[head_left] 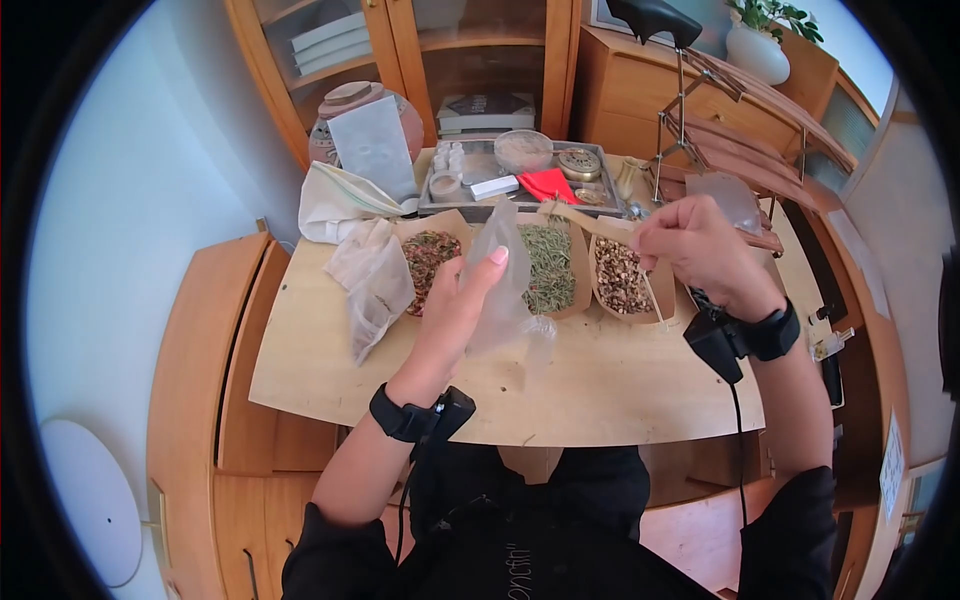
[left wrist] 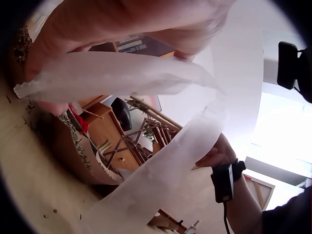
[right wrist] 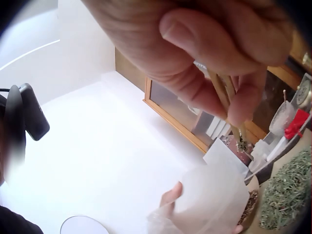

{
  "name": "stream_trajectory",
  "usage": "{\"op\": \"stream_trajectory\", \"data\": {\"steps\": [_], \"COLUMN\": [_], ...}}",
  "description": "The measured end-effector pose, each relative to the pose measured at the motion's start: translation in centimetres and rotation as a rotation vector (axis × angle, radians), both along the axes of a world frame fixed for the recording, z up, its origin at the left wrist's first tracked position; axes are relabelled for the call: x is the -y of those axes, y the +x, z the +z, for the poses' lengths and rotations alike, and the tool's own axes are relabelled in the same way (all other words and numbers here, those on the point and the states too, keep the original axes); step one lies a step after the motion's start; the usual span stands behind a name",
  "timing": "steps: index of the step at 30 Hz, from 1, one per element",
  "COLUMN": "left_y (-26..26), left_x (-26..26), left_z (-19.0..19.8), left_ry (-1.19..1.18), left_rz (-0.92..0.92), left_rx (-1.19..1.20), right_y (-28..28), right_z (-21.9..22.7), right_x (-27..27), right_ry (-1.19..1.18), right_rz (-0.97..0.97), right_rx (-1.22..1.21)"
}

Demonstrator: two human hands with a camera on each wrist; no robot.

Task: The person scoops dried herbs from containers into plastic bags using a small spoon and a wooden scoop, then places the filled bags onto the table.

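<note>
My left hand [head_left: 452, 315] grips a translucent frosted bag [head_left: 497, 280], thumb on its outside. The left wrist view shows the walls of the bag [left wrist: 161, 170] spread apart at the mouth. With my right hand [head_left: 700, 250] I pinch light wooden tongs [head_left: 590, 222], which point left toward the bag. A small tuft of dried herb [right wrist: 242, 145] sits between the tips of the tongs in the right wrist view. Below them lies a paper tray of green dried herb [head_left: 548, 268], between one of reddish dried pieces [head_left: 432, 258] and one of brown chopped pieces [head_left: 620, 278].
A sheer pouch [head_left: 372, 285] and a white cloth bag [head_left: 335, 205] lie at the left. Behind the trays stands a grey tray [head_left: 480, 207] with a red cloth [head_left: 548, 186], small jars and a bowl [head_left: 523, 150]. A folding wooden rack [head_left: 740, 165] rises at back right.
</note>
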State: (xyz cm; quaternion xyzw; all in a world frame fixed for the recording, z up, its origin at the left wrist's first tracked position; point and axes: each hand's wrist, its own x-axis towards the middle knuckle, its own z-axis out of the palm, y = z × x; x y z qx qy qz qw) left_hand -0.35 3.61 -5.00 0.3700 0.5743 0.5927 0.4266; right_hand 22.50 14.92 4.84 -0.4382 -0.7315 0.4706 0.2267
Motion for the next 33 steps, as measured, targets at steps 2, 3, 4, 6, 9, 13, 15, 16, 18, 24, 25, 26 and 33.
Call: {"op": "stream_trajectory", "data": {"steps": [2,3,4,6,9,13,15,16,18,24,25,26,33], "left_y": [-0.2,-0.3,-0.5,-0.7,-0.8,-1.0,-1.2,-1.2,-1.0,-0.6,-0.6,-0.6,-1.8], "left_x": [-0.4,-0.6,-0.8,-1.3,-1.6,-1.7,-1.8,-2.0,-2.2,-1.6,-1.7,-1.9,-0.6], "left_z": [-0.1,-0.2,-0.5,-1.0,-1.4,-1.3,-1.6,-1.9,-2.0,-1.3,-1.6,-1.9,-0.5], "left_ry": [0.005,0.008,0.009,0.015,0.032,0.065,0.037,0.037,0.088,0.053,0.052,0.064,0.051], "left_rz": [0.007,0.011,0.013,0.035,0.037,0.015,0.005,0.005,0.038,0.008,0.008,0.035,-0.036], "left_rx": [0.015,0.028,0.028,0.058,0.072,0.088,0.087,0.087,0.099,0.113,0.113,0.105,0.196], "right_y": [-0.4,-0.6,-0.7,-1.0,-1.7,-2.3,-2.7,-2.9,-3.2,-3.6,-3.7,-3.5,-0.8], "right_z": [1.9,2.9,3.4,3.6,4.3,4.0,3.8,3.7,3.0,2.4,3.2,3.4,3.5], "right_x": [0.7,1.0,1.1,1.2,1.8,2.1,2.3,2.3,2.2,4.2,4.8,4.9,4.5], "right_ry": [0.005,-0.018,-0.042,-0.037,-0.107,-0.142,-0.147,-0.157,-0.167,0.512,0.475,0.473,0.459], "right_rz": [0.018,0.028,0.036,0.054,0.105,0.139,0.147,0.15,0.152,0.318,0.266,0.265,0.101], "right_rx": [-0.048,-0.051,-0.054,-0.073,-0.072,-0.039,-0.017,0.011,0.038,0.276,0.313,0.313,0.209]}}
